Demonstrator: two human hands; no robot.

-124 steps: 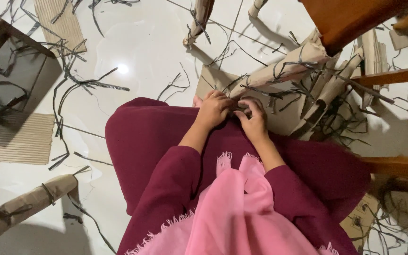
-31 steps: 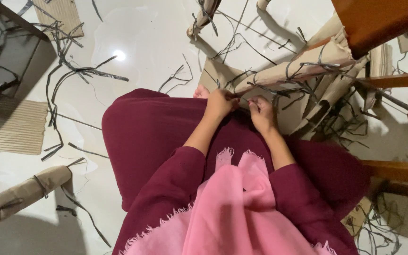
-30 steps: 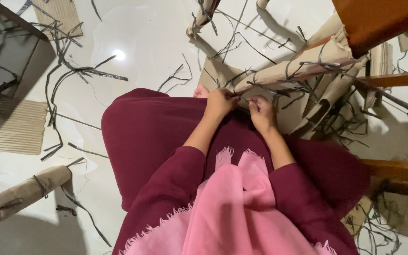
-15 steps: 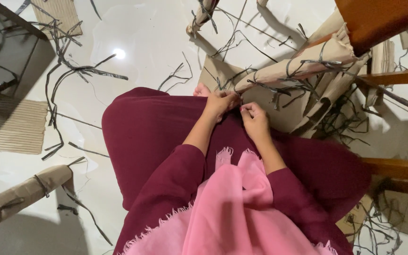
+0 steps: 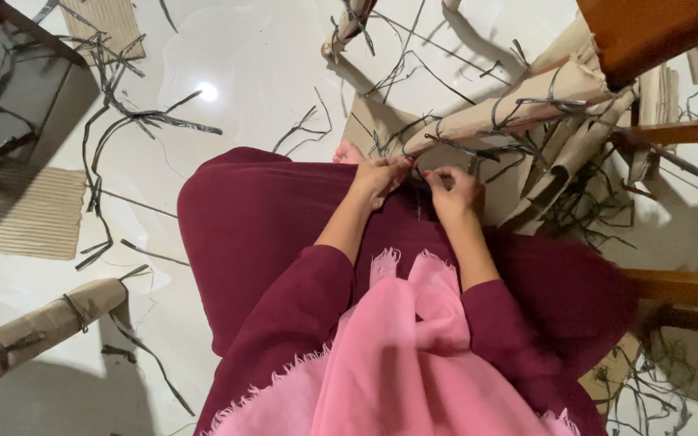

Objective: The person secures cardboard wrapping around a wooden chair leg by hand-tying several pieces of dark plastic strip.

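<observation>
Sat on the pale floor, maroon skirt spread wide, pink scarf hanging in front. Left hand and right hand close together at the skirt's far edge, fingers curled narrow, pinching a thin dark strip between them; hard to tell how firmly. Just beyond, a tied brown roll leaning toward the wooden chair at top right, more rolls crowding behind it. Another roll at the floor's lower left. Corrugated sheet at left edge. Loose dark strips scattered all about.
</observation>
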